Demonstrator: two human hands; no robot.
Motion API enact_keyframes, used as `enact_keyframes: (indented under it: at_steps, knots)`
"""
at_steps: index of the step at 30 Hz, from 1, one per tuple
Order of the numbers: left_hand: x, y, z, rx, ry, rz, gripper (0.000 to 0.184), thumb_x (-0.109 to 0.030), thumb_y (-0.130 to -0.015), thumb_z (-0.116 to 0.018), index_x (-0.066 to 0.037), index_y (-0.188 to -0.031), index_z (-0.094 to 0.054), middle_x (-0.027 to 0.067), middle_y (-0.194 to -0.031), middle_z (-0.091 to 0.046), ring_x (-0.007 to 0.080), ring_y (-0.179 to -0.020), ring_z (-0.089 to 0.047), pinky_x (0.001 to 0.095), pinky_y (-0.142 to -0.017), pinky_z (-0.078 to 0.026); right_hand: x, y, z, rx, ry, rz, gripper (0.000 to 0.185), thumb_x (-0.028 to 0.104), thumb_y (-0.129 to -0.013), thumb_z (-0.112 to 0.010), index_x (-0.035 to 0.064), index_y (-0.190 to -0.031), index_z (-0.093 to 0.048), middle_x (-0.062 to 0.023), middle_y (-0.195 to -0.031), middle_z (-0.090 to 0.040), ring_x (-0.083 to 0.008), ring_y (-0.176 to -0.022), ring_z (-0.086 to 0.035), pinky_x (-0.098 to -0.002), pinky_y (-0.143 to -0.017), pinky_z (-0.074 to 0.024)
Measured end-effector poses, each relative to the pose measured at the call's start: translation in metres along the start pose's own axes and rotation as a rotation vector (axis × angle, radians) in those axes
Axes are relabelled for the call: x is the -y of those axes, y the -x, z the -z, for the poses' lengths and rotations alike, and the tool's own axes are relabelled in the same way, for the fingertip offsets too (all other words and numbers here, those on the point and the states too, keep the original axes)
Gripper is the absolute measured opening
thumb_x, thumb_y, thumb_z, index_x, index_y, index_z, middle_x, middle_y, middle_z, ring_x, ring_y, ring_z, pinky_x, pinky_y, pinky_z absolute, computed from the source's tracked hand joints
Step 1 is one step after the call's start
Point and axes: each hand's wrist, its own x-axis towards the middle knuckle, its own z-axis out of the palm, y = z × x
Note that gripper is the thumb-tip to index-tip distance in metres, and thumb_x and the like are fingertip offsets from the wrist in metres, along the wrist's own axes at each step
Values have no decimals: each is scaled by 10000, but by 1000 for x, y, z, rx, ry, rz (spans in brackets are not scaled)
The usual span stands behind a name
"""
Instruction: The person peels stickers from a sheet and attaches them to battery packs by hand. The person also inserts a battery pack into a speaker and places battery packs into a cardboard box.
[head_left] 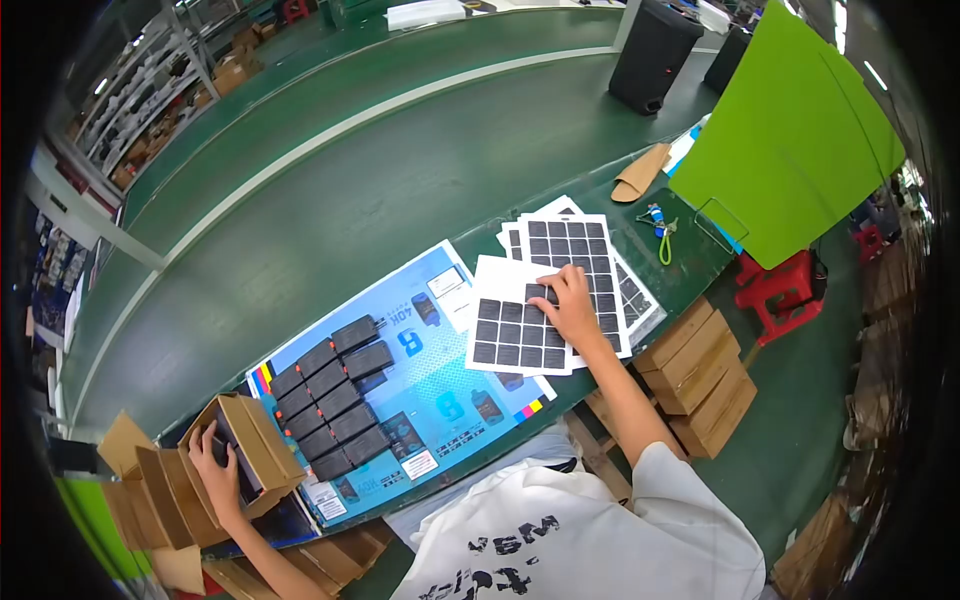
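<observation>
My left hand (216, 470) reaches into an open cardboard box (270, 440) at the lower left. Its fingers curl around a dark block-shaped device, partly hidden by the box walls. My right hand (570, 300) rests over a white sheet of black square stickers (520, 335), thumb and fingers pinched at a square in the upper row. More sticker sheets (570, 240) lie fanned beneath it. Between my hands, several black block-shaped devices (335, 400) with small red parts stand in tight rows on a blue printed sheet (430, 370).
A green board (790, 140) stands at the right end of the bench. Near it lie a brown paper piece (640, 173) and a green-blue lanyard (660, 230). Cardboard boxes (700, 370) and a red stool (780, 295) are right of the bench. A black speaker (655, 55) stands behind.
</observation>
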Motion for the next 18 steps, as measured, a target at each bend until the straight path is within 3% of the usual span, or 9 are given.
enact_keyframes:
  at_steps: [1, 5, 7, 9, 11, 12, 15, 17, 18]
  knots:
    - [11, -1, -5, -21, -61, -39, 362, -56, -934, -687, -64, -1292, -634, 229, -1449, -519, 418, -1352, -481, 495, -1135, -400, 2, -1, 0, 16, -11, -16, 362, 194, -811, -872, 53, -1099, -705, -114, -1025, -544, -332, -1007, -531, -447, -916, -461]
    - [22, -10, -2, -15, -59, -27, 244, -82, -975, -645, -24, -1208, -603, 224, -1338, -548, 405, -1239, -541, 488, -1054, -440, 5, -1, 4, 37, -22, -31, 323, 210, -814, -873, 60, -1057, -722, -102, -1030, -543, -317, -1021, -528, -432, -948, -445]
    - [27, -12, -2, -139, 197, 128, 191, -94, -1016, -590, 1, -1181, -568, 213, -1222, -536, 392, -1109, -577, 480, -984, -454, 4, 0, 6, 27, 29, -13, 410, 228, -821, -871, 74, -1157, -695, -109, -1146, -583, -328, -1167, -534, -457, -1019, -416]
    - [45, -10, -12, -188, 210, 196, 201, -133, -1056, -607, -6, -1202, -550, 168, -1156, -534, 330, -1061, -602, 455, -996, -508, 4, 0, 4, -12, 103, 26, 563, 267, -847, -853, 50, -1315, -628, -144, -1343, -595, -353, -1350, -502, -495, -1114, -370]
    - [76, -5, -21, -478, 797, 337, 232, -185, -1079, -631, -15, -1211, -544, 133, -1181, -552, 256, -1085, -608, 427, -1040, -563, 8, -1, 3, 20, 138, 46, 603, 290, -864, -836, 16, -1350, -609, -162, -1404, -579, -371, -1342, -513, -478, -1135, -364]
    - [62, 4, -1, -499, 1085, 388, 284, -202, -1079, -643, 4, -1243, -535, 129, -1255, -551, 222, -1139, -607, 424, -1103, -576, 8, -1, 3, 37, 169, 54, 607, 297, -887, -812, 6, -1376, -600, -167, -1431, -572, -367, -1326, -528, -482, -1137, -363]
    - [26, 30, 48, -509, 1402, 338, 307, -169, -1091, -611, 55, -1279, -517, 207, -1337, -539, 314, -1251, -616, 404, -1111, -565, 10, -2, 2, 57, 190, 43, 600, 283, -898, -802, 9, -1391, -597, -159, -1403, -579, -363, -1304, -520, -482, -1129, -358]
    - [-56, 45, 71, -449, 1412, 360, 283, -148, -1100, -583, 35, -1301, -509, 217, -1336, -541, 329, -1258, -625, 401, -1106, -563, 12, -1, 2, 65, 210, 45, 614, 276, -885, -814, 8, -1393, -597, -150, -1357, -587, -358, -1272, -521, -484, -1114, -360]
    - [-90, 53, 73, -358, 1386, 333, 295, -145, -1077, -611, -3, -1318, -518, 196, -1331, -548, 304, -1199, -654, 375, -1023, -603, 14, -2, 1, 49, 216, 65, 620, 269, -870, -828, 16, -1390, -604, -149, -1301, -589, -352, -1221, -530, -487, -1088, -368]
